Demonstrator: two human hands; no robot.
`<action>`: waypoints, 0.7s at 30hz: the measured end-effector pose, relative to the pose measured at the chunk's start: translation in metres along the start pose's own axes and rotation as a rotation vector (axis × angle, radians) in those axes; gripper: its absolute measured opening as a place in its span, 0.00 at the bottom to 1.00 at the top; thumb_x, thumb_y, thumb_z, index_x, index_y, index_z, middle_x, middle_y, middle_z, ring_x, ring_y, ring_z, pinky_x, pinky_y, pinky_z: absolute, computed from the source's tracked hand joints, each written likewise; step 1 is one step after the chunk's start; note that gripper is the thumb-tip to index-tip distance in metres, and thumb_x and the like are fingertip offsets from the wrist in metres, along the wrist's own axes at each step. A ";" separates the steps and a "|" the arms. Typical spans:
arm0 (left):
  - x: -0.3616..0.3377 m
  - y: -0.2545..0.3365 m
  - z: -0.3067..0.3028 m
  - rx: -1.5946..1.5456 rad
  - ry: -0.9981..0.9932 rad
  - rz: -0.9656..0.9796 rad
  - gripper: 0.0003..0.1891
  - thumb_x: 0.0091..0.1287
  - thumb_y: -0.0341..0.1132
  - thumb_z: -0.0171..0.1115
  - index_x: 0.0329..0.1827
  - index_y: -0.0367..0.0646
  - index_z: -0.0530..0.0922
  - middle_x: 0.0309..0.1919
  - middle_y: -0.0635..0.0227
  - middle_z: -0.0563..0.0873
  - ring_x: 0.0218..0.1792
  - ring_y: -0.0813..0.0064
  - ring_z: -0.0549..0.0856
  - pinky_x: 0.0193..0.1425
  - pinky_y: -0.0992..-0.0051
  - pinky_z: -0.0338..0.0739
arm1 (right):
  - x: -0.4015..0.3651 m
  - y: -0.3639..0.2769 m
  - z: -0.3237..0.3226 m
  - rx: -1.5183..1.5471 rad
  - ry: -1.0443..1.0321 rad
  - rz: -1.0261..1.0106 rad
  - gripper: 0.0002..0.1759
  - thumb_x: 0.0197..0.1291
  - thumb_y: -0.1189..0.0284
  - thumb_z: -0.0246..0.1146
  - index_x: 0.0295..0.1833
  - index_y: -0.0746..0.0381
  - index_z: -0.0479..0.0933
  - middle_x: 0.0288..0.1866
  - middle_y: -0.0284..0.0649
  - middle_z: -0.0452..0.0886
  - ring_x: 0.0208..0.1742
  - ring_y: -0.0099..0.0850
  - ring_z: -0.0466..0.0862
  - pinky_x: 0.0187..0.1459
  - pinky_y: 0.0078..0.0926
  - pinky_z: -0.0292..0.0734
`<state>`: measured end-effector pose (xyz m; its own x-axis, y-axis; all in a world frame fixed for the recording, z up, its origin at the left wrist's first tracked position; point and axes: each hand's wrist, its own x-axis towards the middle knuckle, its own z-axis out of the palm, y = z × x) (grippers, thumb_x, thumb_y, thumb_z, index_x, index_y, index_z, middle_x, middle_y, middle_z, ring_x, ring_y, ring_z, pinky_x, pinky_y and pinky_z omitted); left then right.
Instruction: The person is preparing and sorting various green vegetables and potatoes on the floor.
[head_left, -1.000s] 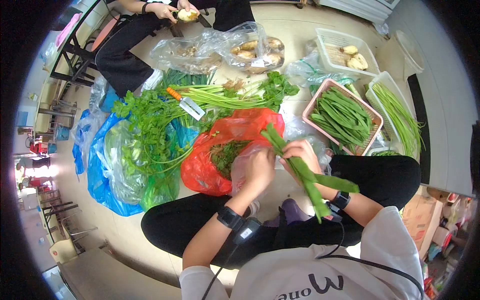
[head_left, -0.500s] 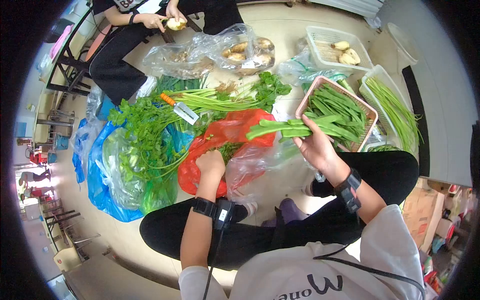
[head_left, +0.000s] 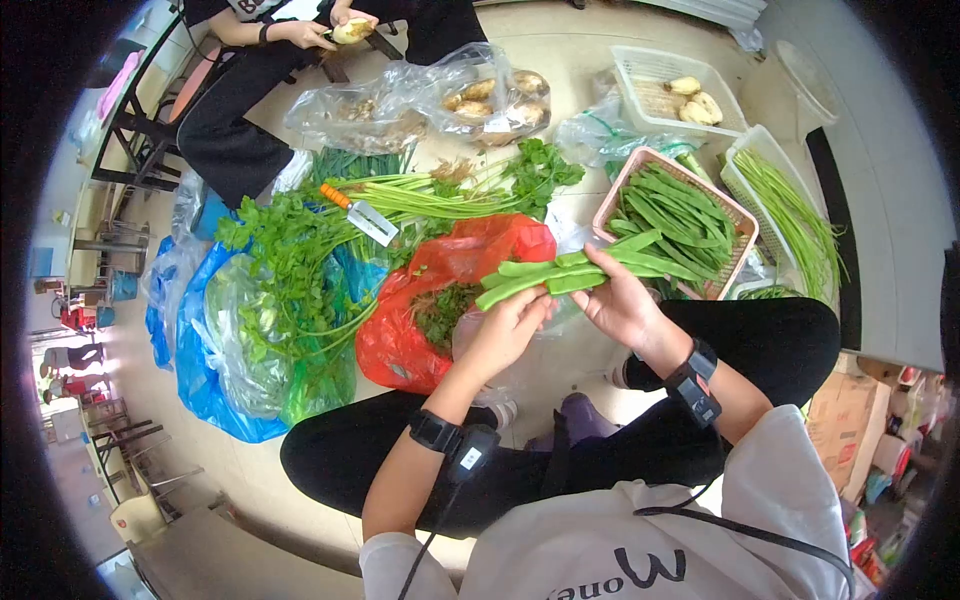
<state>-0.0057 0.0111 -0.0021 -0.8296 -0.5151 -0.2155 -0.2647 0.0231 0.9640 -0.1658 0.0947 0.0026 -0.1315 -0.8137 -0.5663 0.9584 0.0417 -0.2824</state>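
Note:
A small bunch of flat green beans (head_left: 560, 272) lies across my right hand (head_left: 622, 302), gripped between thumb and fingers. My left hand (head_left: 515, 328) is at the near side of the bunch, its fingers closed in a pinch at the lower beans; the fingertips are partly hidden. Just right of the bunch stands a pink basket (head_left: 748, 238) heaped with more flat green beans (head_left: 675, 215). To the left of my left hand, an open red plastic bag (head_left: 392, 345) holds leafy greens (head_left: 445, 315).
Celery (head_left: 290, 235) spreads over bags at the left, with an orange-handled peeler or knife (head_left: 372, 222) on it. Behind are a clear bag of root vegetables (head_left: 478, 100), a white basket (head_left: 650, 118) and a basket of long green stalks (head_left: 790, 205). A co-worker's hands (head_left: 305, 35) hold a pale root.
My left hand has moved right and up from the red bag to the beans. My right hand has shifted slightly, still holding the bunch. The co-worker's hands moved a little.

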 end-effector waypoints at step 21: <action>-0.006 -0.061 -0.063 1.208 0.283 -0.502 0.08 0.54 0.29 0.53 0.28 0.39 0.82 0.31 0.52 0.84 0.34 0.57 0.85 0.39 0.62 0.80 | -0.021 -0.030 0.035 -0.429 -0.306 -0.401 0.05 0.50 0.73 0.56 0.31 0.61 0.68 0.35 0.37 0.70 0.40 0.29 0.70 0.47 0.26 0.65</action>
<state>0.0464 -0.0412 -0.0499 -0.4245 -0.8460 -0.3226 -0.8964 0.4430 0.0178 -0.1826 0.0901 0.0502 -0.3186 -0.9395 -0.1256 0.6562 -0.1230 -0.7445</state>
